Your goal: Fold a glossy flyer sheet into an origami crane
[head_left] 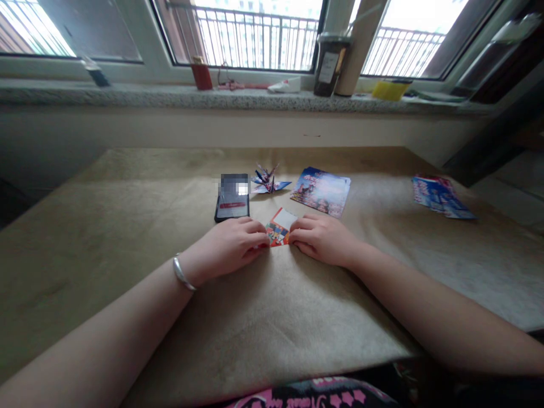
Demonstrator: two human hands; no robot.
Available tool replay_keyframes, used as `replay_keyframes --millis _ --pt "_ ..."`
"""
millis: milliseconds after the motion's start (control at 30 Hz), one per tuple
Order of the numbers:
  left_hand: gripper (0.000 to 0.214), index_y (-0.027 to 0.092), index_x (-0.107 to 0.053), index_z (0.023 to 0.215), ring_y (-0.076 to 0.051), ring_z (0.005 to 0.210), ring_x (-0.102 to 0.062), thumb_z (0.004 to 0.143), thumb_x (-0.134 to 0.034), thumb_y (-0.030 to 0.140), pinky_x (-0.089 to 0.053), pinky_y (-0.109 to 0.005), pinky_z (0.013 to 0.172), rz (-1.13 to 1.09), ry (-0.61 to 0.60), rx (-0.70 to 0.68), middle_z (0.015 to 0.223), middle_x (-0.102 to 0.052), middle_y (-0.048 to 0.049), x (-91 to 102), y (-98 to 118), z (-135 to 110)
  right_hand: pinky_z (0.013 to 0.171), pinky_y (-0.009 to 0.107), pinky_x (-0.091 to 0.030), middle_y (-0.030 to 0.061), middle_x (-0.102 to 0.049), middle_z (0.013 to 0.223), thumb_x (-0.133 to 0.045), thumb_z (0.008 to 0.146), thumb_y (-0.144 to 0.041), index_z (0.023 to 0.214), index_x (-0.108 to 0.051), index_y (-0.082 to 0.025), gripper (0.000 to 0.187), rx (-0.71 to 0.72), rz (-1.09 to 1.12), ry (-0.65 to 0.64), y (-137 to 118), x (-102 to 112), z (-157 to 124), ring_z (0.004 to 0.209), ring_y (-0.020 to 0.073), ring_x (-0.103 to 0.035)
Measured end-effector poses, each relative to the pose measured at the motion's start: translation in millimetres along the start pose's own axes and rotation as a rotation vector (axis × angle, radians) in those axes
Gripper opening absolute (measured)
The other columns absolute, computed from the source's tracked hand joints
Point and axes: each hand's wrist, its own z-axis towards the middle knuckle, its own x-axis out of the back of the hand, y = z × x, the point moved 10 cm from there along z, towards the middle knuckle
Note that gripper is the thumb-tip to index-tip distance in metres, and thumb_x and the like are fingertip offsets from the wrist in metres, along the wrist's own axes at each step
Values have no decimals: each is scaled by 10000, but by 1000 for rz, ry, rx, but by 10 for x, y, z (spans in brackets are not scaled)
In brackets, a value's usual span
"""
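Note:
Between my hands on the table lies a small sheet of origami paper [279, 232], partly folded, with a colourful orange-edged print and a white area at its top. My left hand [236, 241], a silver bangle on its wrist, grips the left corner with curled fingers. On the opposite side my right hand [321, 238] has its fingers closed on the right corner. Both sets of fingertips partly hide the paper's edges. Just beyond stand a folded paper crane [270, 182] in blue and pink and a phone [232, 201] with its screen partly blurred.
A stack of blue-and-pink printed paper [323, 190] lies behind my right hand. More printed packets [442, 196] are fanned out at the far right of the table [148, 215]. Along the windowsill [148, 97] stand a red container [201, 75], a dark lidded jar [329, 65] and a yellow item [390, 89].

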Motion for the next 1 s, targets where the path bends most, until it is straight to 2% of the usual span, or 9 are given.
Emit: replay_keyframes --millis 100,267,500,833,1000 --pt "280 247 -619 1123 -186 916 -547 936 -411 223 -472 -317 805 59 72 -26 1053 -622 -55 -33 72 19 736 283 -434 33 -676 994 -473 884 -175 998 -676 -248 244 18 25 20 -28 -21 26 851 164 -560" --pt "287 247 -606 1139 -199 955 -523 938 -404 212 -471 -343 844 100 69 -13 1067 -602 -61 -107 82 19 755 289 -445 25 -678 1028 -467 881 -156 1039 -676 -251 278 43 37 6 -68 -51 54 867 175 -553" --pt "268 239 -605 1121 -203 949 -523 931 -419 207 -469 -363 854 106 45 -35 1081 -600 -64 -104 101 24 752 289 -449 52 -672 1005 -444 899 -178 1029 -678 -236 274 30 28 -14 -70 -30 55 861 172 -553" --pt "148 183 -657 893 -171 940 -564 871 -511 176 -475 -297 846 -206 31 -18 1010 -648 -53 -44 -59 -11 755 292 -442 53 -668 952 -455 874 -181 959 -688 -239 254 -19 47 -59 27 -15 -12 844 164 -571" --pt "135 179 -661 813 -156 902 -604 852 -533 195 -486 -278 831 -309 37 -34 987 -671 -48 -23 -105 -39 731 290 -434 62 -671 950 -482 832 -154 854 -683 -206 209 -28 24 -96 39 4 -27 815 163 -570"
